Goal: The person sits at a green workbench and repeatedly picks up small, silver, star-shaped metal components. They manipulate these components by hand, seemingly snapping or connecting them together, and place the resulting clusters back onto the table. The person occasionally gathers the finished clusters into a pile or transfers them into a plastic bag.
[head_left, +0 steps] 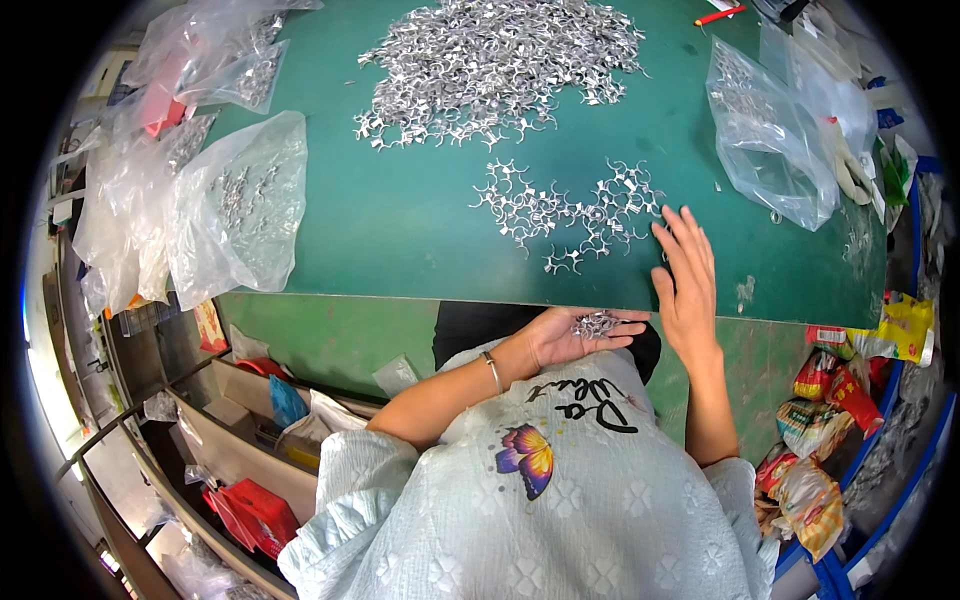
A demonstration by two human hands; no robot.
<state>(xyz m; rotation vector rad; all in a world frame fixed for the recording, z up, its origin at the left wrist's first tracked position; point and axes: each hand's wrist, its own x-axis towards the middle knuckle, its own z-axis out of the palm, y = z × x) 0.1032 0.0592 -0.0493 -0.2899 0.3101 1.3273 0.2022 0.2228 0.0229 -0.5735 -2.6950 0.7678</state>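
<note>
My left hand [572,335] is cupped palm up just below the near edge of the green table [400,210], holding a small heap of shiny metal clips [597,324]. My right hand [686,275] lies flat on the table edge, fingers spread, holding nothing. Its fingertips touch a loose spread of small metal clips [570,212]. A much larger pile of the same clips [500,65] lies farther back on the table.
Clear plastic bags with clips lie at the table's left [235,205] and right [765,140]. A red pen [720,15] lies at the far edge. Boxes and a red package [255,515] stand below left; snack wrappers [815,460] pile up at the right.
</note>
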